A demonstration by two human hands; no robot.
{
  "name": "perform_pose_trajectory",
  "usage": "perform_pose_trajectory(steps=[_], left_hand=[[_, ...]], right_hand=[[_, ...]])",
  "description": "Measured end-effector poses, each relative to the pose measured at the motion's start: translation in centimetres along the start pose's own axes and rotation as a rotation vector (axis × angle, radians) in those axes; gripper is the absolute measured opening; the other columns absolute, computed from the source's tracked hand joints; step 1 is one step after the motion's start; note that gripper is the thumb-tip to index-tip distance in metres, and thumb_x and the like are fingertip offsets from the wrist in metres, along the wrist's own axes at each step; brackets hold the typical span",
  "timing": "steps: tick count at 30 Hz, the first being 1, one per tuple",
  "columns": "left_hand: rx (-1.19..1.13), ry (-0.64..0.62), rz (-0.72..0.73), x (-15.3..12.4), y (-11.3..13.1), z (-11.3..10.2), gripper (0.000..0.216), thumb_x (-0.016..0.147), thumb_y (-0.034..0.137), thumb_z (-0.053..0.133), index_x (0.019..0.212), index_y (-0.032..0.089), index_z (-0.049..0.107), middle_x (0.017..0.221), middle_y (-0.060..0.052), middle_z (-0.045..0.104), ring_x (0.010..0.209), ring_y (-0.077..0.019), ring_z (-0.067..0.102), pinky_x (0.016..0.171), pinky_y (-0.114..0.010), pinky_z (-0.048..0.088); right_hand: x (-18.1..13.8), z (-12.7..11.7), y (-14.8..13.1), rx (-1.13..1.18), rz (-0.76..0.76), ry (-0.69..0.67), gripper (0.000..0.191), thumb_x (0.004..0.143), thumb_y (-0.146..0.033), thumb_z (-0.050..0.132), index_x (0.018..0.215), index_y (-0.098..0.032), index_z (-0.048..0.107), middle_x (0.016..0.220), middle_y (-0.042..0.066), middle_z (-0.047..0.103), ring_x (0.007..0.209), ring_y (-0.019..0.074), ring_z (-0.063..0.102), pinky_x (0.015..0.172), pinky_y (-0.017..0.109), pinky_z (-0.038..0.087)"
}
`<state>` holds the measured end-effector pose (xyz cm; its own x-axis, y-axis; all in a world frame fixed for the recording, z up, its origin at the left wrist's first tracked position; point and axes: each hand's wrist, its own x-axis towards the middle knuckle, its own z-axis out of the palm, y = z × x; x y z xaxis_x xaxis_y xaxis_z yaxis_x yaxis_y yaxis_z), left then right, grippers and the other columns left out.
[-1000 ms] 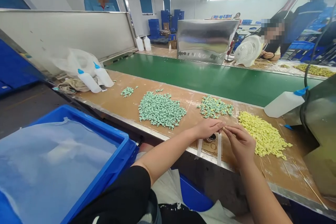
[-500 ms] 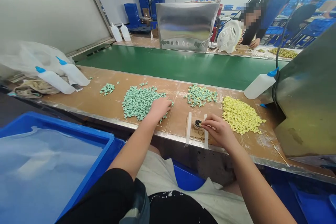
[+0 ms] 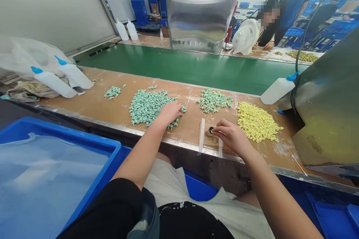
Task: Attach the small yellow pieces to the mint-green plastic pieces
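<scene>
My left hand [image 3: 169,112] rests knuckles-up on the right edge of a big pile of small teal pieces [image 3: 148,106], its fingers curled into the pile. My right hand [image 3: 231,136] is pinched together over a small round dark cap [image 3: 210,131], which sits on a cardboard patch [image 3: 211,141] taped to the brown worktop [image 3: 117,110]; whatever the fingertips hold is too small to name. A mixed teal-and-yellow pile [image 3: 214,100] and a yellow pile [image 3: 256,122] lie just beyond my right hand.
A green conveyor belt [image 3: 196,69] runs behind the worktop. White squeeze bottles [image 3: 63,77] lie at the left, another bottle [image 3: 277,89] at the right beside a metal housing [image 3: 331,108]. A blue bin [image 3: 50,171] with a plastic liner stands by my left knee. Other people sit across the belt near a fan [image 3: 246,37].
A second ago both hands met above the taped patch. My left hand has since gone left onto the teal pile, and my right hand has dropped to the dark cap.
</scene>
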<state>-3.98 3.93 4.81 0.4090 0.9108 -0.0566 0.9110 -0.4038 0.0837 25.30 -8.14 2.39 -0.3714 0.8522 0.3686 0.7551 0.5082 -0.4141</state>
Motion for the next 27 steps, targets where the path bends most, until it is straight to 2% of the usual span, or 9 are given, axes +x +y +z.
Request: perform_pose_trajectory(steps=[6, 9, 11, 14, 17, 21, 24, 27], left_hand=[[-0.028, -0.015, 0.006, 0.3, -0.3, -0.1, 0.014, 0.093, 0.031, 0.073, 0.093, 0.017, 0.076, 0.114, -0.010, 0.066, 0.105, -0.0241, 0.064, 0.083, -0.029, 0.045], [-0.114, 0.066, 0.040, 0.1, -0.1, -0.7, 0.013, 0.095, 0.030, 0.070, 0.094, 0.017, 0.073, 0.116, -0.010, 0.066, 0.109, -0.0242, 0.062, 0.087, -0.030, 0.045], [-0.253, 0.140, 0.076, 0.2, 0.5, -1.0, 0.014, 0.098, 0.031, 0.066, 0.094, 0.017, 0.071, 0.111, -0.008, 0.068, 0.106, -0.0223, 0.062, 0.089, -0.030, 0.045], [-0.642, 0.155, 0.154, 1.4, 2.7, -0.9, 0.020, 0.101, 0.036, 0.059, 0.095, 0.019, 0.066, 0.091, -0.003, 0.071, 0.083, -0.0158, 0.062, 0.077, -0.026, 0.045], [-1.129, 0.098, 0.211, 3.7, 5.8, 0.3, 0.028, 0.100, 0.046, 0.059, 0.096, 0.018, 0.062, 0.072, 0.001, 0.066, 0.061, -0.0102, 0.054, 0.061, -0.022, 0.041], [-1.600, -0.109, 0.169, 6.1, 9.6, 3.0, 0.044, 0.086, 0.058, 0.074, 0.090, 0.018, 0.055, 0.064, 0.005, 0.057, 0.049, -0.0058, 0.041, 0.048, -0.018, 0.030], [-1.819, -0.238, 0.181, 6.3, 11.0, 4.5, 0.052, 0.080, 0.062, 0.080, 0.096, 0.018, 0.056, 0.062, 0.009, 0.046, 0.047, -0.0037, 0.029, 0.044, -0.015, 0.022], [-1.889, -0.347, 0.189, 5.9, 11.3, 5.0, 0.053, 0.081, 0.060, 0.082, 0.106, 0.020, 0.056, 0.062, 0.011, 0.039, 0.047, -0.0037, 0.024, 0.044, -0.013, 0.020]], right_hand=[[0.6, -0.3, 0.1, 0.083, 0.008, -0.009, 0.023, 0.103, -0.037, 0.062, 0.092, -0.029, 0.081, 0.093, 0.005, 0.071, 0.076, 0.0183, 0.068, 0.064, 0.031, 0.048], [1.4, -0.5, 0.7, 0.237, 0.030, 0.063, 0.024, 0.101, -0.043, 0.065, 0.092, -0.027, 0.081, 0.091, 0.005, 0.069, 0.075, 0.0184, 0.065, 0.065, 0.033, 0.050], [2.2, -0.4, 1.6, 0.360, 0.048, 0.147, 0.024, 0.097, -0.046, 0.070, 0.089, -0.027, 0.080, 0.090, 0.006, 0.069, 0.077, 0.0194, 0.064, 0.064, 0.034, 0.051], [3.1, 0.3, 3.1, 0.516, 0.070, 0.297, 0.023, 0.092, -0.049, 0.075, 0.087, -0.027, 0.080, 0.088, 0.005, 0.070, 0.081, 0.0210, 0.065, 0.067, 0.036, 0.053], [3.5, 1.3, 4.5, 0.602, 0.101, 0.451, 0.025, 0.088, -0.050, 0.078, 0.084, -0.026, 0.079, 0.086, 0.005, 0.069, 0.084, 0.0216, 0.066, 0.073, 0.038, 0.055], [3.4, 2.1, 5.5, 0.584, 0.162, 0.594, 0.026, 0.088, -0.051, 0.077, 0.081, -0.025, 0.078, 0.085, 0.005, 0.069, 0.085, 0.0224, 0.066, 0.078, 0.040, 0.056], [3.3, 2.4, 5.7, 0.533, 0.196, 0.639, 0.026, 0.089, -0.051, 0.075, 0.082, -0.025, 0.078, 0.087, 0.006, 0.069, 0.084, 0.0223, 0.065, 0.075, 0.039, 0.056], [3.5, 2.7, 5.5, 0.498, 0.200, 0.654, 0.025, 0.090, -0.050, 0.074, 0.085, -0.026, 0.079, 0.088, 0.006, 0.069, 0.084, 0.0222, 0.065, 0.071, 0.038, 0.055]])
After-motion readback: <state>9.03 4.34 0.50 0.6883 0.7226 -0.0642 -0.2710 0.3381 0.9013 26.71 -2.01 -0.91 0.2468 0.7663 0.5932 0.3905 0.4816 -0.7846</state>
